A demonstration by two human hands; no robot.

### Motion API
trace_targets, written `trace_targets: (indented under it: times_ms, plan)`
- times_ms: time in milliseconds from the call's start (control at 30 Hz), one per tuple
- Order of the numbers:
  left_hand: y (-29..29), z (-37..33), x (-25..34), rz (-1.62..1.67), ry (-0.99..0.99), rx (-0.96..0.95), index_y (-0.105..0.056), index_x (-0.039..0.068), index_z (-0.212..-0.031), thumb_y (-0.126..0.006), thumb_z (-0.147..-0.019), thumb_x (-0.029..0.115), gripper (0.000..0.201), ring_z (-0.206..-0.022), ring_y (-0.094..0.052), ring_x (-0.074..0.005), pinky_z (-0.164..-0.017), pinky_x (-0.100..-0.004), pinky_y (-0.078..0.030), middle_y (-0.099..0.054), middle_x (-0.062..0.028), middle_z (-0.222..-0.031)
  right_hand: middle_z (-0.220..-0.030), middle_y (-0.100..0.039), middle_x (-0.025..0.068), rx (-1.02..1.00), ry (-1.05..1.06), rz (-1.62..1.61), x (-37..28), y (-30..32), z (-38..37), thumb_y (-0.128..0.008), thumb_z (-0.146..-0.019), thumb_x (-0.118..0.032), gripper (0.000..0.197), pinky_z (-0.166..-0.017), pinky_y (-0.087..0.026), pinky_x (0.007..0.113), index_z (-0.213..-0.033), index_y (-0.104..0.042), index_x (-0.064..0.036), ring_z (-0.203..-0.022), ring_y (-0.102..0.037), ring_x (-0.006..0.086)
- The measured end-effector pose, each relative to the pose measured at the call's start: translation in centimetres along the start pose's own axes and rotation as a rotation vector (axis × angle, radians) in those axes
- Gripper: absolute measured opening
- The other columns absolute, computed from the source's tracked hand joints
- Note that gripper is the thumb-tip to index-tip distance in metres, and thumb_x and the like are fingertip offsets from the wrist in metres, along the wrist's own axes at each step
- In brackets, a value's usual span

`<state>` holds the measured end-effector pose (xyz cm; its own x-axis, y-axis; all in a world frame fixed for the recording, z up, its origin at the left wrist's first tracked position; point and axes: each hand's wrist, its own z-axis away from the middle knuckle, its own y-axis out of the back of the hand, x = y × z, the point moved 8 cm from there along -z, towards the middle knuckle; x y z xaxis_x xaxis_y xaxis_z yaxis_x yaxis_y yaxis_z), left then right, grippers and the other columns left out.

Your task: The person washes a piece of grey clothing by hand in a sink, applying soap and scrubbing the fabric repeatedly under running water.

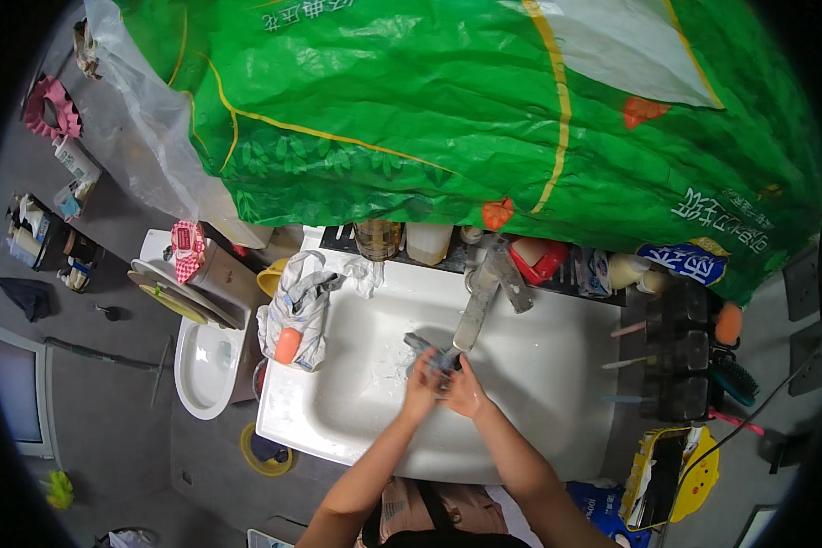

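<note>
Both of my hands are together over the white sink (566, 402), just below the spout of the grey faucet (471, 327). A wet dark grey cloth (420, 345) is bunched between them and hangs past the fingers toward the basin. My left hand (420, 387) has its fingers closed round the cloth's left side. My right hand (464, 391) presses on the other side, its fingertips curled at the dark folds. Some fingers are blurred or hidden by the cloth. Whitish suds or splashes show in the basin left of the cloth.
A crumpled white-and-grey cloth (303, 301) with an orange soap bar (288, 345) lies on the sink's left corner. Bottles and a red packet (537, 259) line the back ledge. A large green plastic sheet (384, 100) hangs beyond. Dark cup holders (683, 352) stand right; a toilet (208, 361) stands left.
</note>
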<state>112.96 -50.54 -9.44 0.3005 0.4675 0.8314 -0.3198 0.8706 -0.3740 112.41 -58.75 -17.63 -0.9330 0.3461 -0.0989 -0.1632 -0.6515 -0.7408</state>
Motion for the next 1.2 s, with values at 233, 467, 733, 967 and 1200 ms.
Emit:
trace_targets:
  times_ms: [233,467,733,967,1200]
  plan:
    - [-2.7,6.4,3.5,-1.290,-0.481,0.054,-0.040,0.014,-0.121,-0.053,-0.079,0.031,0.048,-0.087,-0.053,-0.0196,-0.080,-0.0459,-0.038,-0.058,-0.0088,-0.083,-0.100,-0.057,0.0086,-0.041,0.173,0.051,-1.7,-1.6,0.6,-0.045,-0.082,-0.031,0.037,-0.077,-0.045,0.038,-0.109,-0.048,-0.0057,-0.091,-0.055,0.0229]
    - [4.1,-2.1,-7.0,0.261,0.349,0.268,-0.043,0.010,-0.116,-0.046,-0.074,0.059,0.065,-0.100,-0.049,-0.0227,-0.083,-0.0389,-0.040,-0.050,-0.0129,-0.111,-0.097,-0.058,0.0087,-0.060,0.200,0.163,-2.6,-4.1,3.6,-0.044,-0.085,-0.027,0.033,-0.074,-0.047,0.039,-0.108,-0.047,-0.0027,-0.084,-0.057,0.0227]
    - [-2.7,-4.3,-8.2,0.688,0.369,-0.060,-0.049,0.003,-0.105,-0.036,-0.087,0.039,0.042,-0.089,-0.056,-0.0223,-0.080,-0.0336,-0.043,-0.057,-0.0097,-0.099,-0.103,-0.055,0.0048,0.563,0.527,0.322,-6.8,4.7,4.1,-0.047,-0.084,-0.030,0.031,-0.074,-0.045,0.035,-0.106,-0.049,-0.0082,-0.091,-0.054,0.0184]
    - [-5.7,0.7,-1.0,-0.795,-0.761,-0.073,-0.052,-0.001,-0.088,-0.057,-0.073,0.020,0.026,-0.086,-0.049,-0.0270,-0.080,-0.0384,-0.035,-0.054,-0.0122,-0.083,-0.091,-0.057,0.0063,-0.152,0.222,-0.152,-3.5,0.3,-0.1,-0.043,-0.082,-0.037,0.034,-0.082,-0.042,0.040,-0.100,-0.050,-0.0086,-0.085,-0.053,0.0208]
    - [-2.6,-0.6,2.6,-0.742,-0.924,0.089,-0.048,0.002,-0.088,-0.055,-0.071,0.014,0.022,-0.086,-0.044,-0.0345,-0.080,-0.0432,-0.031,-0.050,-0.0139,-0.087,-0.089,-0.056,0.0069,0.163,0.223,-0.304,-1.7,-0.7,0.4,-0.048,-0.079,-0.024,0.023,-0.077,-0.045,0.034,-0.092,-0.053,-0.0060,-0.084,-0.053,0.0203]
